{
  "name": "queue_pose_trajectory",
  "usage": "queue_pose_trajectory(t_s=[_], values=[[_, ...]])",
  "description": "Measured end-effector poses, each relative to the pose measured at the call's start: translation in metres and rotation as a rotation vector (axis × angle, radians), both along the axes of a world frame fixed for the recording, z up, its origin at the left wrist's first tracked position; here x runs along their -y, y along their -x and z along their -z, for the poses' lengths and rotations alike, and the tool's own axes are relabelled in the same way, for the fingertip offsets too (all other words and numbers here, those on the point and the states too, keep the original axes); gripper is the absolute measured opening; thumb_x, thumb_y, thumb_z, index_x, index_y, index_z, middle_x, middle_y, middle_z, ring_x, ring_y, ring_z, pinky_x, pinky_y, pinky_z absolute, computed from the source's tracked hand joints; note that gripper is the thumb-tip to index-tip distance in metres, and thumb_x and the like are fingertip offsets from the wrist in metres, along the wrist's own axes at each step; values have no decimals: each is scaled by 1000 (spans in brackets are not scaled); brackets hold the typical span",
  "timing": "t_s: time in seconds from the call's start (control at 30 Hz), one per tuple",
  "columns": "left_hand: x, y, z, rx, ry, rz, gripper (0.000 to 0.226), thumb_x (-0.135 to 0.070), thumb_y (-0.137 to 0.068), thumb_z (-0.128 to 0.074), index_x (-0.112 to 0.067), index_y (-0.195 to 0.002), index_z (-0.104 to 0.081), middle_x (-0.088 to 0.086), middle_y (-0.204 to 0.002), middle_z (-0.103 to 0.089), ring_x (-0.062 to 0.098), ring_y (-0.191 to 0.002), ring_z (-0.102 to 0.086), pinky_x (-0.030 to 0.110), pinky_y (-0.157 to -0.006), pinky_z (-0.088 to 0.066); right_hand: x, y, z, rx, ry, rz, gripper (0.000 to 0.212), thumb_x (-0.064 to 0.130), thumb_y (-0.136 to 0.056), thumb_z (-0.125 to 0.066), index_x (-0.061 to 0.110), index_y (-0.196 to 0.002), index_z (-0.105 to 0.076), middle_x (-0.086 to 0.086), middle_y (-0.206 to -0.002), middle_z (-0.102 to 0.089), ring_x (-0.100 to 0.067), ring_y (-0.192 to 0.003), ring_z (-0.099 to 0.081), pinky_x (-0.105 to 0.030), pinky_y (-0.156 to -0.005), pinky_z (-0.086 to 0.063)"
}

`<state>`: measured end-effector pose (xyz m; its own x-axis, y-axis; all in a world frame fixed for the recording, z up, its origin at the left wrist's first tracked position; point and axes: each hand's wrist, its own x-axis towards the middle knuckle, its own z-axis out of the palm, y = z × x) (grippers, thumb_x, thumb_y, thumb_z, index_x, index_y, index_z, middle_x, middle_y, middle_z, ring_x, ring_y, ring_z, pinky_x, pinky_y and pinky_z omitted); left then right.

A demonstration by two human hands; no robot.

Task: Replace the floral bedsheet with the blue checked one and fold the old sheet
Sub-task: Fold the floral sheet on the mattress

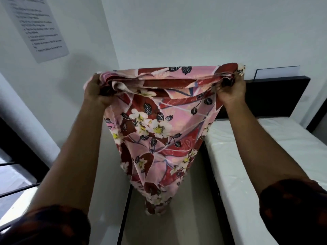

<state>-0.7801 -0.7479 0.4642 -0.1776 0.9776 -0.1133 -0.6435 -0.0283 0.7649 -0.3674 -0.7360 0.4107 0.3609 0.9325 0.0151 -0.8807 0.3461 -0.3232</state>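
Observation:
The floral bedsheet (155, 131), pink and red with white flowers and dark leaves, hangs in the air in front of me, doubled over in several layers. My left hand (96, 91) grips its upper left corner and my right hand (231, 90) grips its upper right corner, both at about chest height with arms stretched out. The top edge is pulled fairly taut between them, and the cloth tapers down to a narrow end above the floor. The blue checked sheet is not in view.
To the right lies a bare white mattress (261, 156) with a dark headboard (276, 96) behind it. A white wall with a printed notice (35, 27) stands ahead and left. A dark-framed window (16, 167) is at the lower left. A narrow floor strip runs beside the bed.

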Motion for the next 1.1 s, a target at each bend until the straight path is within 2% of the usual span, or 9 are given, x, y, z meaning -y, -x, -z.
queue_pose_trajectory(t_s=[0.1,0.2,0.3,0.5,0.63,0.77,0.93,1.03,1.1], values=[[0,10,-5,-78,7,-26,10,-16,-87,-58,-13,-91,-66,10,-107,-72,26,-104,-69,48,-91,-56,3,-5,-7,85,4,24,20,25,-103,-48,14,-101,-64,-9,-84,-68,-23,-71,-66,-27,-58,-53],[8,9,-1,-173,170,-62,15,-10,-86,-52,-16,-75,-61,5,-75,-66,21,-68,-67,37,-57,-60,4,1,-1,116,49,35,18,22,-103,-49,14,-108,-64,-11,-94,-67,-25,-76,-68,-30,-60,-56],[14,6,11,-106,226,-19,30,-19,-100,-47,-15,-74,-61,4,-63,-64,19,-56,-64,29,-46,-55,12,5,10,49,52,63,18,20,-103,-46,14,-109,-62,-9,-89,-67,-23,-71,-68,-27,-60,-55],[16,10,39,64,-54,49,53,-43,-93,-60,-4,-129,-62,17,-130,-64,34,-120,-62,49,-100,-51,28,-4,20,-153,-165,51,13,9,-101,-50,11,-107,-61,-13,-87,-67,-27,-69,-68,-32,-55,-58],[7,2,31,-61,52,171,45,-18,-70,-56,-11,-114,-64,13,-95,-73,26,-84,-72,41,-71,-61,3,4,16,-118,30,39,27,15,-105,-39,9,-97,-64,-12,-69,-71,-25,-57,-71,-32,-51,-57],[-2,-2,34,41,15,106,49,-32,-93,-51,-4,-133,-59,18,-138,-58,34,-119,-61,45,-94,-52,5,8,16,-24,64,106,29,10,-103,-37,11,-88,-62,-11,-68,-69,-25,-64,-67,-29,-56,-56],[9,-8,49,195,-230,94,57,-52,-96,-56,-9,-134,-59,19,-132,-63,38,-120,-61,53,-104,-45,37,5,7,-32,-55,175,21,-3,-78,-47,8,-88,-62,-14,-69,-64,-25,-58,-65,-27,-53,-56],[13,-10,66,231,-201,112,58,-49,-92,-64,-9,-133,-59,20,-132,-62,40,-122,-59,54,-104,-45,47,0,32,232,-9,295,25,-4,-78,-52,16,-77,-68,-10,-70,-63,-19,-61,-63,-21,-49,-50],[17,-16,70,200,-100,104,58,-50,-91,-64,-8,-131,-59,17,-122,-67,32,-106,-66,44,-93,-52,44,4,42,174,142,289,21,-1,-70,-45,14,-73,-60,-6,-55,-60,-16,-47,-60,-16,-46,-47]])
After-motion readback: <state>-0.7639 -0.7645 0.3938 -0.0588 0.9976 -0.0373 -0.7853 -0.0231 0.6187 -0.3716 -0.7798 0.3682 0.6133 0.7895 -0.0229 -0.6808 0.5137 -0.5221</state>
